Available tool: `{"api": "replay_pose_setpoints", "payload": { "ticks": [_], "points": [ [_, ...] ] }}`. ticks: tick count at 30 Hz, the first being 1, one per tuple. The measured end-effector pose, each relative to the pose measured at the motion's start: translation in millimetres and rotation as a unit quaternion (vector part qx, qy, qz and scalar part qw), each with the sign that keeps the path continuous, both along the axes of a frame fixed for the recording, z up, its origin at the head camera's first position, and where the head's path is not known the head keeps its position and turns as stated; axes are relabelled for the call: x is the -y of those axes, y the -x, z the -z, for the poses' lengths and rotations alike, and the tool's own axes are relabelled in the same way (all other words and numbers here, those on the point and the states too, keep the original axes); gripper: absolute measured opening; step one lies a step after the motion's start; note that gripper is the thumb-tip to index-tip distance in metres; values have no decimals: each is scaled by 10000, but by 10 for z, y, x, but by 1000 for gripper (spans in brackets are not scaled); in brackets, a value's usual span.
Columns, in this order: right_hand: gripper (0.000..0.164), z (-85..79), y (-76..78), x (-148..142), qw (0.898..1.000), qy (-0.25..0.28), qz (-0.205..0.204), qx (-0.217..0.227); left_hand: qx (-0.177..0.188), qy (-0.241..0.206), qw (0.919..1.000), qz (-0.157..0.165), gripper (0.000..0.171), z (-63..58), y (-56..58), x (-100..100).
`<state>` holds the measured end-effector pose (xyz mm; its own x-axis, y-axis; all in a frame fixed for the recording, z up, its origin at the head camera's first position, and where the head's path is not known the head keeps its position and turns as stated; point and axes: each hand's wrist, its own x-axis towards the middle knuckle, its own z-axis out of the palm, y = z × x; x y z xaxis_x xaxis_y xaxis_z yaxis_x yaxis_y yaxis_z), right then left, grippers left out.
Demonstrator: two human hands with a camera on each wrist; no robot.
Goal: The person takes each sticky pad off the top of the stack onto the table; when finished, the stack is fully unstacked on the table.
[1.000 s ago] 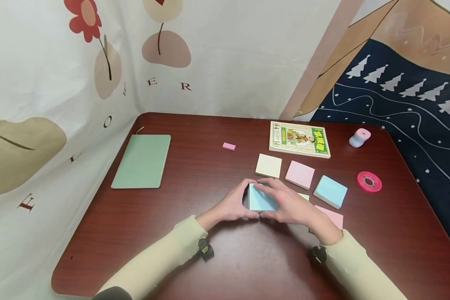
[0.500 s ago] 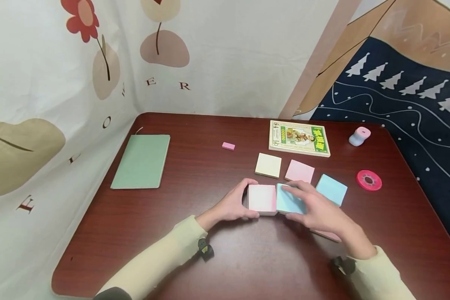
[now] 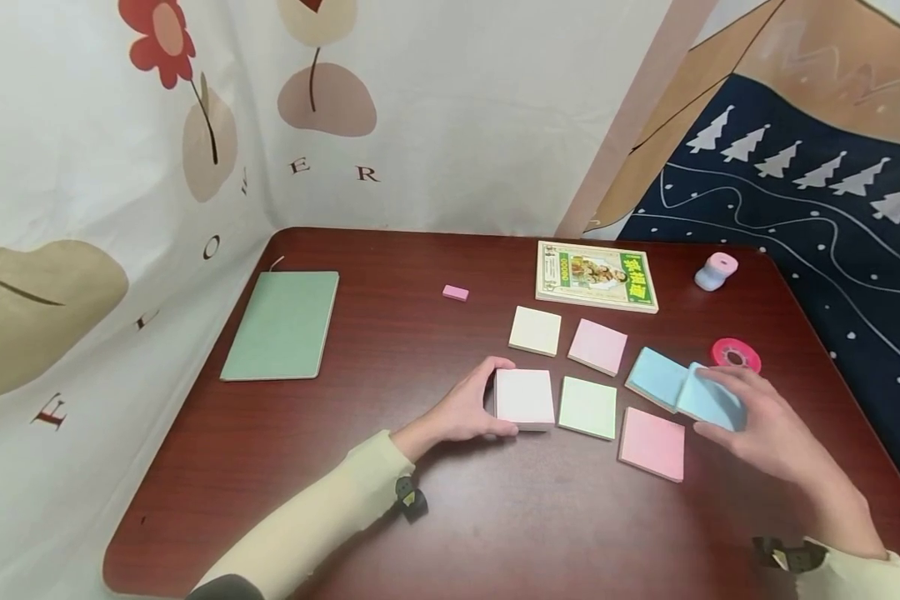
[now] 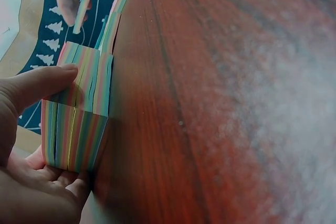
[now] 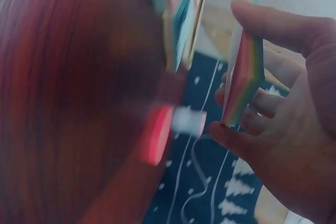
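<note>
My left hand (image 3: 467,408) grips the left side of a squared stack of sticky note pads (image 3: 523,398), whose top is pale pink-white. In the left wrist view, the stack (image 4: 79,103) shows striped, many-coloured edges, with the thumb on one face and fingers around another. Off to the right, my right hand (image 3: 776,429) pinches a blue-topped sticky note pad (image 3: 711,400) by its edges. The right wrist view shows that pad (image 5: 245,77) held between thumb and fingers, off the table. From the head, it overlaps a corner of another blue pad (image 3: 654,377).
Between the hands lie a green pad (image 3: 587,408) and a pink pad (image 3: 652,444). Behind them are a yellow pad (image 3: 535,331) and another pink pad (image 3: 598,347). Farther out are a book (image 3: 596,277), pink ring (image 3: 735,343), small cylinder (image 3: 716,272), pink block (image 3: 455,292) and green notebook (image 3: 279,327).
My right hand has lifted the blue pad off the stack and carried it rightward, uncovering the pale top and the green and pink pads. My left hand has stayed at the stack.
</note>
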<state>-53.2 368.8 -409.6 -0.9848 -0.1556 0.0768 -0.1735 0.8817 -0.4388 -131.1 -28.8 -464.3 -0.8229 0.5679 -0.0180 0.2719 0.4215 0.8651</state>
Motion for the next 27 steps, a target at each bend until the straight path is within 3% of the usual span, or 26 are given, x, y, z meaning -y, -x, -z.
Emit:
{"api": "replay_pose_setpoints", "payload": {
  "ticks": [10,17,27],
  "points": [
    [92,195,5,-225,9964,-144,262,795,-92,57,9999,36,84,-9,0,-1],
    [95,288,4,-271,9952,-104,288,924,-28,21,10000,-1,85,-14,-5,3],
    [92,291,5,-279,9945,-122,229,1014,-83,89,9999,-8,85,-12,-10,5]
  ]
}}
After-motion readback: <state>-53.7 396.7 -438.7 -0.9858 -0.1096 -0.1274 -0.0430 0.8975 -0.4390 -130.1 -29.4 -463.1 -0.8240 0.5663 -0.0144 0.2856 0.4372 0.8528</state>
